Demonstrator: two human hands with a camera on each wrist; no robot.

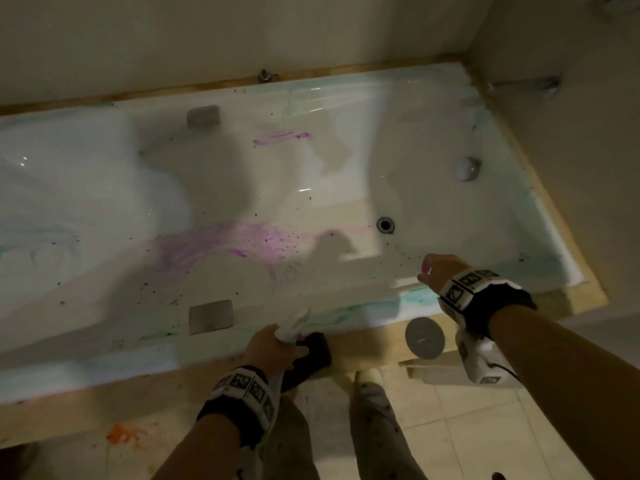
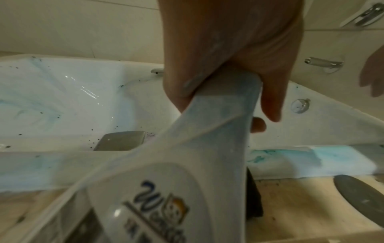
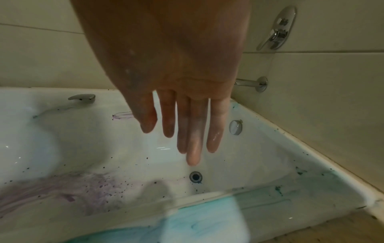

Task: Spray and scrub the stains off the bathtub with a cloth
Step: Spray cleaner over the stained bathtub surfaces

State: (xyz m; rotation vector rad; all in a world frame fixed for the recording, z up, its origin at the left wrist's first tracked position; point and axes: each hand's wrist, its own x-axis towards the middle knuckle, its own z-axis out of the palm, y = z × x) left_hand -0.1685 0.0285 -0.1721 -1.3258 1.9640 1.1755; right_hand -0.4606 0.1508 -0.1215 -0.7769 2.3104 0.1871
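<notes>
The white bathtub [image 1: 104, 188] has a purple smear [image 1: 221, 247] on its floor, a purple streak [image 1: 280, 137] on the far wall and teal stains [image 1: 412, 301] on the near rim. My left hand [image 1: 273, 344] grips the neck of a white spray bottle [image 2: 218, 131] at the near rim, with the nozzle [image 1: 294, 323] pointing into the tub. A dark cloth [image 1: 311, 355] lies against that hand on the wooden ledge; I cannot tell if it is held. My right hand [image 1: 433, 270] hovers over the near rim, its fingers [image 3: 193, 148] straight and empty.
A drain [image 1: 385, 224] sits in the tub floor, with an overflow knob [image 1: 467, 168] on the right end wall. Grey grab handles [image 1: 210, 317] are set into both long sides. A round grey disc [image 1: 424, 337] lies on the wooden ledge. A wall spout [image 1: 526, 85] sticks out at the right.
</notes>
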